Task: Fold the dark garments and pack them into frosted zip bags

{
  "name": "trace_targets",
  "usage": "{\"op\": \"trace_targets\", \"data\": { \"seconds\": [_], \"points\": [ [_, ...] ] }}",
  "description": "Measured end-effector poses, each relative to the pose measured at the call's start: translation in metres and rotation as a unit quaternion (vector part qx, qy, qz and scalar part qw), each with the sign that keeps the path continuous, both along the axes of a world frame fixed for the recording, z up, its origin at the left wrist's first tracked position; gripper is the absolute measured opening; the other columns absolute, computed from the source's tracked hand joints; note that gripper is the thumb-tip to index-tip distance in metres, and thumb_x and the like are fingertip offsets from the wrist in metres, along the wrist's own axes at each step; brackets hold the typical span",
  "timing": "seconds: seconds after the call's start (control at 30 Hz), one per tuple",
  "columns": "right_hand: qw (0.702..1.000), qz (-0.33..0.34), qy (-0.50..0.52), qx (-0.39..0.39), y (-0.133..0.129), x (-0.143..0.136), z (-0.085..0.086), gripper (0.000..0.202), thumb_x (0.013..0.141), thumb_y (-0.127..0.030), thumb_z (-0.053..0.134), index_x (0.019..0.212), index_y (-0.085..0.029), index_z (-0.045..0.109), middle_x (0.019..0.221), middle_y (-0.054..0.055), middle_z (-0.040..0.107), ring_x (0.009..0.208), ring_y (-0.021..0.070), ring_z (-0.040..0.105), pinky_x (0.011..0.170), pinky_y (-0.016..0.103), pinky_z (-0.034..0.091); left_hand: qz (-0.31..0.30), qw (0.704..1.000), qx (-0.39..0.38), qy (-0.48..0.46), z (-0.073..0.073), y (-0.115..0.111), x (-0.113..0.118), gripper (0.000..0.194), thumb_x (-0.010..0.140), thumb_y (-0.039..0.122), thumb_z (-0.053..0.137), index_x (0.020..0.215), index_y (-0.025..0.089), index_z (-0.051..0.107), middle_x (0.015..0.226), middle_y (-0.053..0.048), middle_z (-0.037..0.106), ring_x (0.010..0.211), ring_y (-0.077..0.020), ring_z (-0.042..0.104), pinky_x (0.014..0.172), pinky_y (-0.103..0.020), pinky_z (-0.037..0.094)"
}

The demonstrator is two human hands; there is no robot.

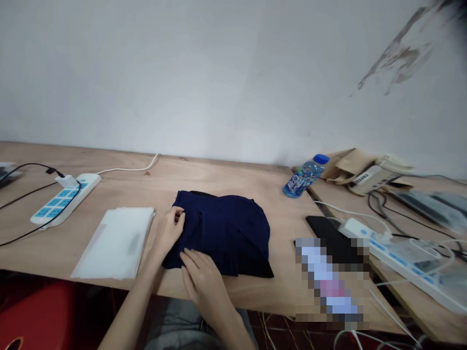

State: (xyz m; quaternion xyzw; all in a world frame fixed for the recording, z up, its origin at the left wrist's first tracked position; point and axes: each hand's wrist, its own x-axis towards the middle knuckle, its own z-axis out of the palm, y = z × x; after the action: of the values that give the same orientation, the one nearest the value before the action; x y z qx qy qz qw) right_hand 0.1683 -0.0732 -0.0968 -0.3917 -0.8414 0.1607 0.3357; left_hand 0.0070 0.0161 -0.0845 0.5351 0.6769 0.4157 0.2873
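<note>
A folded navy-blue garment [222, 223] lies on the wooden table in front of me, with black fabric showing at its far edge and near right corner. At its left edge is my left hand [171, 228], its thumb and fingers curled closed on the cloth. My right hand [202, 272] rests at the near edge of the garment, fingers stretched out over the fabric and thumb apart below them. A stack of clear plastic bags [116, 243] lies left of my left forearm.
Left is a white power strip [65, 201] with plugs and cables. Right stand a blue-capped bottle [305, 176], a paper bag [343, 165], a black flat object [328, 236] and another power strip [397, 257]. A blurred-out item [330, 282] lies nearby. A red stool [36, 316] is below the table's left.
</note>
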Motion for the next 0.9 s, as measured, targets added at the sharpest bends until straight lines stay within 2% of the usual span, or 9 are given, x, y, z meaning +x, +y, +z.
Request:
{"op": "trace_targets", "data": {
  "seconds": [0.1, 0.17, 0.27, 0.37, 0.43, 0.57, 0.67, 0.77, 0.9],
  "points": [
    [0.998, -0.014, 0.067, -0.005, -0.001, 0.012, 0.008, 0.036, 0.092, -0.011, 0.042, 0.12, -0.021, 0.062, 0.1, 0.007, 0.073, 0.092, 0.02, 0.068, 0.081, 0.034, 0.056, -0.007, 0.994, 0.071, 0.082, 0.004, -0.012, 0.011, 0.032, 0.091, 0.041, 0.05, 0.114, 0.02, 0.06, 0.112, -0.009, 0.065, 0.102, -0.0224, 0.063, 0.089, -0.039, 0.051],
    [0.993, -0.078, 0.088, 0.011, 0.006, 0.02, 0.008, 0.035, 0.093, -0.014, 0.042, 0.122, -0.02, 0.061, 0.109, 0.01, 0.071, 0.102, 0.0213, 0.066, 0.088, 0.036, 0.054, -0.067, 0.98, 0.118, 0.147, 0.002, -0.018, 0.02, 0.038, 0.094, 0.041, 0.045, 0.127, 0.024, 0.054, 0.132, -0.01, 0.057, 0.122, -0.0232, 0.055, 0.101, -0.04, 0.046],
    [0.99, -0.132, 0.029, 0.031, 0.023, 0.028, -0.005, 0.037, 0.094, -0.019, 0.043, 0.128, -0.016, 0.058, 0.131, 0.014, 0.061, 0.125, 0.0271, 0.054, 0.103, 0.047, 0.046, -0.162, 0.95, 0.132, 0.233, -0.015, -0.022, 0.032, 0.046, 0.098, 0.038, 0.039, 0.142, 0.029, 0.041, 0.156, -0.008, 0.03, 0.143, -0.0259, 0.03, 0.113, -0.045, 0.033],
    [0.992, -0.116, -0.035, 0.021, 0.034, 0.032, -0.025, 0.038, 0.095, -0.021, 0.042, 0.129, -0.013, 0.058, 0.133, 0.015, 0.06, 0.127, 0.0301, 0.052, 0.105, 0.053, 0.043, -0.168, 0.931, 0.113, 0.303, -0.038, -0.024, 0.041, 0.05, 0.099, 0.034, 0.033, 0.149, 0.03, 0.03, 0.161, -0.008, 0.017, 0.147, -0.0301, 0.019, 0.114, -0.053, 0.029],
    [0.993, -0.115, -0.028, 0.015, 0.036, 0.035, -0.034, 0.036, 0.096, -0.022, 0.041, 0.125, -0.013, 0.06, 0.132, 0.015, 0.06, 0.126, 0.0286, 0.053, 0.104, 0.05, 0.044, -0.159, 0.924, 0.113, 0.328, -0.048, -0.025, 0.043, 0.052, 0.099, 0.031, 0.033, 0.151, 0.031, 0.026, 0.161, -0.009, 0.015, 0.147, -0.031, 0.018, 0.113, -0.055, 0.029],
    [0.975, -0.215, 0.053, 0.011, 0.043, 0.043, -0.032, 0.033, 0.095, -0.026, 0.04, 0.115, -0.013, 0.062, 0.123, 0.017, 0.063, 0.116, 0.0269, 0.057, 0.098, 0.044, 0.047, -0.125, 0.932, 0.143, 0.309, -0.05, -0.026, 0.041, 0.054, 0.098, 0.031, 0.037, 0.151, 0.027, 0.026, 0.16, -0.012, 0.019, 0.146, -0.0313, 0.02, 0.111, -0.053, 0.034],
    [0.954, -0.282, 0.091, -0.051, 0.061, 0.051, -0.025, 0.034, 0.092, -0.032, 0.043, 0.113, -0.011, 0.06, 0.106, 0.017, 0.067, 0.091, 0.026, 0.064, 0.084, 0.042, 0.051, -0.033, 0.951, 0.169, 0.258, -0.049, -0.03, 0.035, 0.049, 0.096, 0.032, 0.042, 0.143, 0.019, 0.038, 0.151, -0.017, 0.036, 0.14, -0.0315, 0.035, 0.108, -0.052, 0.038],
    [0.938, -0.288, 0.101, -0.165, 0.085, 0.059, -0.018, 0.035, 0.088, -0.038, 0.048, 0.109, -0.013, 0.06, 0.089, 0.011, 0.069, 0.07, 0.0218, 0.063, 0.07, 0.035, 0.049, 0.022, 0.962, 0.166, 0.214, -0.052, -0.034, 0.027, 0.035, 0.094, 0.033, 0.044, 0.124, 0.017, 0.054, 0.127, -0.016, 0.056, 0.123, -0.0297, 0.052, 0.101, -0.05, 0.043],
    [0.927, -0.26, 0.079, -0.26, 0.113, 0.066, -0.008, 0.028, 0.082, -0.043, 0.056, 0.09, -0.017, 0.061, 0.069, 0.003, 0.063, 0.068, 0.021, 0.06, 0.063, 0.029, 0.041, 0.024, 0.979, 0.137, 0.146, -0.056, -0.032, 0.018, 0.028, 0.093, 0.035, 0.046, 0.113, 0.019, 0.058, 0.106, -0.011, 0.064, 0.104, -0.0263, 0.061, 0.092, -0.046, 0.048]
  ]
}}
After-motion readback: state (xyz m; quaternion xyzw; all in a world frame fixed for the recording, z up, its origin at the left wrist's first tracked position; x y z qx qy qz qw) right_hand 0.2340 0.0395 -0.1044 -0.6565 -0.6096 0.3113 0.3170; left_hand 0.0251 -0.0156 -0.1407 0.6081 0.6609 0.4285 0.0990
